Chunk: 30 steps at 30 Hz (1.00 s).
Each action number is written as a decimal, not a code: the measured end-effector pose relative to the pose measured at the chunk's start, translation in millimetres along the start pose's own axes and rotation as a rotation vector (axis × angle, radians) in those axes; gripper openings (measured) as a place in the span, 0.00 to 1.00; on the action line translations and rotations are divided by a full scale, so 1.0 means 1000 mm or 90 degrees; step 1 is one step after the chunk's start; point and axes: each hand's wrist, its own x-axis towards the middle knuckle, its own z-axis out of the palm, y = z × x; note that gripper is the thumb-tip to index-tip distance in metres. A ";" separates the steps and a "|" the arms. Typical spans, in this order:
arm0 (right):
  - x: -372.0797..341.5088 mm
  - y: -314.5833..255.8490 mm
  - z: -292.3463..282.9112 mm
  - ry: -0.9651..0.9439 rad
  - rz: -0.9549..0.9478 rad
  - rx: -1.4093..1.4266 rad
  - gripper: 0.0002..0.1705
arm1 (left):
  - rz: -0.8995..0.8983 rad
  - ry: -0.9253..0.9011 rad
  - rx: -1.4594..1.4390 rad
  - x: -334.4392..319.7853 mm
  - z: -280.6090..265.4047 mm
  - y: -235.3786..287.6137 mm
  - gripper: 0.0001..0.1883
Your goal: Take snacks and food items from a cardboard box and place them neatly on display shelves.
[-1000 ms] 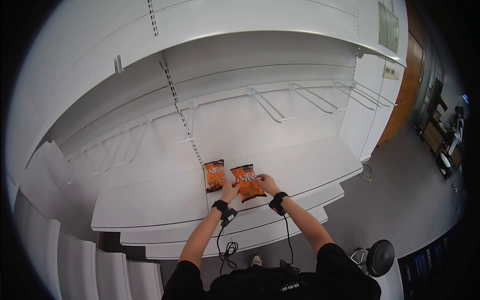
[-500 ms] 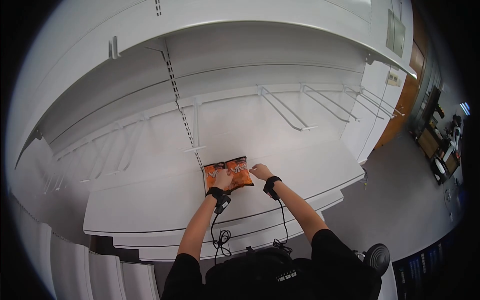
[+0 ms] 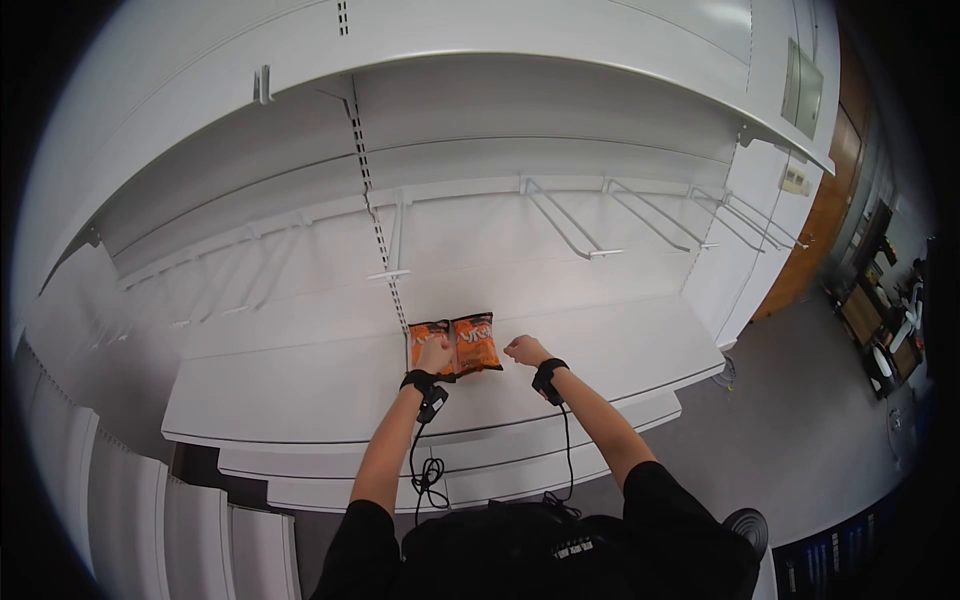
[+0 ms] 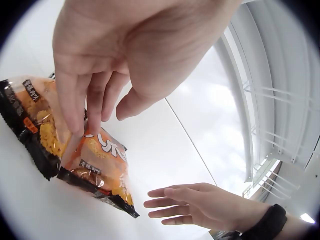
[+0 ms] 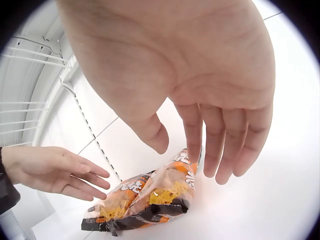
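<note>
Orange shows just beneath the left hand [image 3: 435, 353], whose fingers reach down loosely extended, gripping nothing, over the place where the left bag [image 4: 44, 127] meets the right bag [image 3: 477, 345]; whether the tips touch, I cannot tell. The right hand [image 3: 526, 349] hangs beside the pair, apart from it, thumb spread from relaxed fingers, holding nothing. Both snack bags sit side by side, edges together, on a white shelf [image 3: 300, 385], white lettering across their orange fronts and black bands at their ends. Each wrist wears a black strap [image 3: 549, 378], with a dark cable [image 3: 430, 480] running down. Behind the bags, wire prongs [image 3: 565, 225] jut from the white back panel [image 3: 450, 240]; farther right stands a brown door [image 3: 800, 265].
</note>
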 end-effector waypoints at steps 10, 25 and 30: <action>-0.055 0.016 0.011 -0.017 -0.019 0.040 0.17 | -0.052 -0.042 -0.099 -0.075 0.020 0.038 0.10; -0.235 -0.002 0.088 -0.307 -0.011 0.193 0.18 | -0.235 0.041 -0.150 -0.350 0.056 0.069 0.10; -0.279 -0.021 0.124 -0.423 -0.032 0.173 0.17 | -0.362 0.135 -0.127 -0.435 0.040 0.073 0.11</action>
